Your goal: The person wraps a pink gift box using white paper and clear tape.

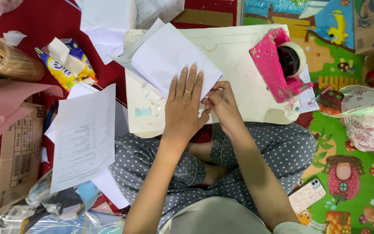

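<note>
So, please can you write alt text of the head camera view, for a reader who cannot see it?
A seated person's left hand lies flat on a folded white paper on a small white lap table, while the right hand pinches the paper's near edge. A pink tape dispenser stands on the table's right side; loose papers lie left of it.

Both hands point(202, 106) on folded white paper point(169, 58)

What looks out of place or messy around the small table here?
Loose paper sheets lie scattered on the floor beside the table, and a phone lies on the play mat. The left hand presses folded white paper; nothing looks spilled or damaged.
</note>
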